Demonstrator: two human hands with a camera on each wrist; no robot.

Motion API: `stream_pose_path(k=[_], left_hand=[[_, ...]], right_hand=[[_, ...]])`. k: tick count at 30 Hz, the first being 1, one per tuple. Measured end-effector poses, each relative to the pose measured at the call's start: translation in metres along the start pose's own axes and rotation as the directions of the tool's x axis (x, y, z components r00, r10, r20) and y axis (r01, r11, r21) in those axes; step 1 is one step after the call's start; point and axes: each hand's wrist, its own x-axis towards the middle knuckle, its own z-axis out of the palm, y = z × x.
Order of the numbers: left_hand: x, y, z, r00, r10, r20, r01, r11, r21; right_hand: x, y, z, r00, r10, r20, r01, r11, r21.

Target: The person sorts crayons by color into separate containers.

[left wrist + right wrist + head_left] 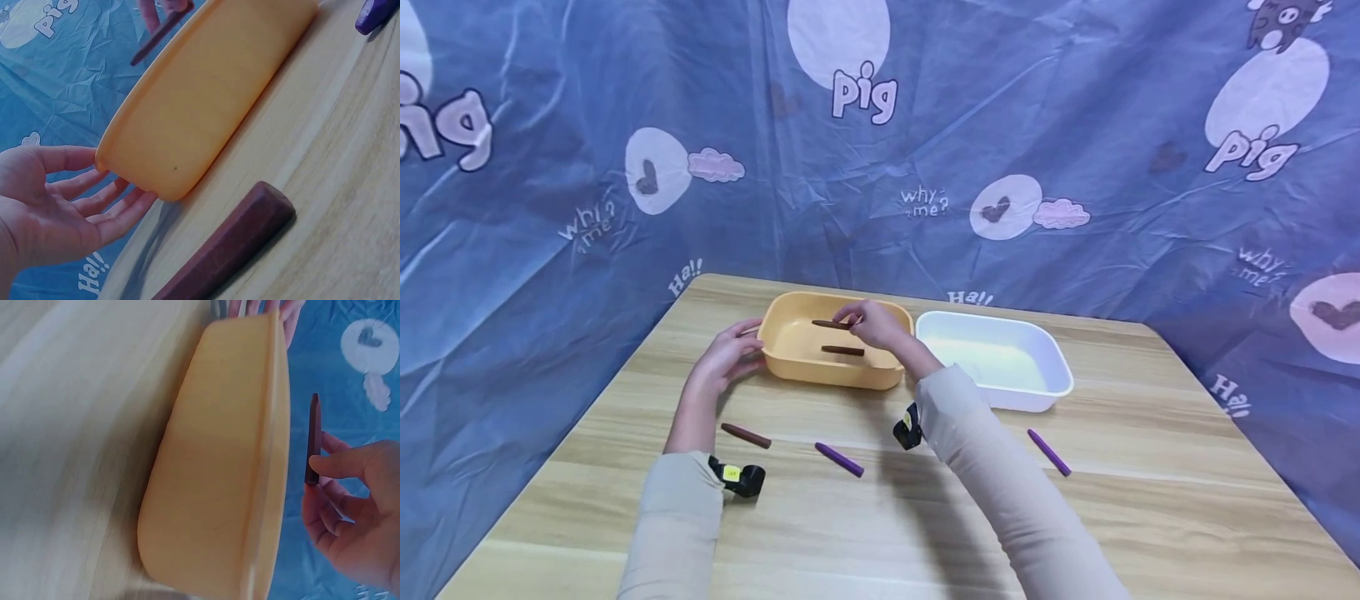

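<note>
My right hand (877, 325) pinches a brown crayon (314, 439) between thumb and fingers, above the yellow plastic basket (820, 372). Inside that basket lies another brown crayon (842, 351). At the basket's left end, my left hand (724, 357) touches the outer wall and rim with extended fingers, as the left wrist view shows. A third brown crayon (746, 435) rests on the table near my left wrist. To its right is a purple crayon (839, 460), lying on the table in front of the basket.
A white plastic basket (1030, 400) stands right beside the yellow one. Another purple crayon (1048, 452) lies on the wooden table (1157, 467) in front of it. Behind the table's far edge hangs a blue printed cloth (865, 208), which also runs along both sides.
</note>
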Motion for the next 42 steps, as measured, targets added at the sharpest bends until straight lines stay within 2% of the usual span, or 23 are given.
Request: stream_pose_path(k=[7,10,14,16,19,23,26,28,30,32,34,36,38,40,42], left_hand=[[-0.002,0.001,0.003,1.000,-0.026,0.001,0.026,0.999,-0.022],[-0.002,0.001,0.003,1.000,-0.026,-0.005,0.026,0.999,-0.021],[-0.003,0.001,0.004,1.000,-0.018,-0.011,0.018,0.999,-0.034],[-0.003,0.000,0.004,1.000,-0.018,-0.008,0.018,0.999,-0.042],[-0.003,0.000,0.004,1.000,-0.023,-0.010,0.023,0.999,-0.047],[-0.003,0.000,0.004,0.999,-0.028,-0.019,0.027,0.999,-0.042],[-0.004,0.001,0.004,0.999,-0.032,-0.028,0.031,0.999,-0.043],[-0.004,0.002,0.004,0.999,-0.036,-0.032,0.034,0.998,-0.052],[-0.004,0.002,0.005,0.999,-0.034,-0.029,0.032,0.998,-0.057],[-0.004,0.002,0.005,0.999,-0.033,-0.030,0.031,0.998,-0.061],[-0.004,0.002,0.005,0.999,-0.031,-0.031,0.029,0.998,-0.057],[-0.004,0.002,0.005,0.999,-0.030,-0.033,0.028,0.998,-0.056],[-0.004,0.001,0.005,0.999,-0.029,-0.033,0.027,0.998,-0.054],[-0.005,0.000,0.005,0.999,-0.026,-0.032,0.025,0.998,-0.053],[-0.005,-0.001,0.005,0.999,-0.024,-0.030,0.022,0.998,-0.053]], right_hand=[[0.013,0.015,0.007,0.997,0.074,0.013,-0.073,0.995,-0.071],[0.016,0.021,0.011,0.997,0.076,0.001,-0.076,0.994,-0.083],[0.021,0.030,0.017,0.997,0.068,-0.026,-0.070,0.995,-0.066],[0.024,0.034,0.021,0.995,0.094,-0.015,-0.095,0.994,-0.047],[0.025,0.042,0.026,0.997,0.080,-0.017,-0.081,0.996,-0.042],[0.058,0.115,0.063,0.996,-0.046,-0.081,0.041,0.998,-0.053],[0.075,0.136,0.077,0.997,0.050,-0.053,-0.051,0.998,-0.030],[0.059,0.105,0.065,0.989,0.144,-0.030,-0.145,0.989,-0.033],[0.036,0.064,0.048,0.973,0.230,0.008,-0.230,0.973,-0.023],[0.016,0.032,0.035,0.970,0.245,0.002,-0.245,0.969,-0.017],[0.001,0.012,0.026,0.971,0.241,0.002,-0.241,0.970,-0.011],[0.001,0.012,0.026,0.969,0.249,0.008,-0.248,0.968,-0.029],[0.007,0.023,0.032,0.968,0.252,0.003,-0.252,0.967,-0.048],[0.016,0.040,0.040,0.973,0.232,-0.001,-0.231,0.969,-0.081],[0.039,0.080,0.057,0.985,0.175,-0.011,-0.175,0.982,-0.074]])
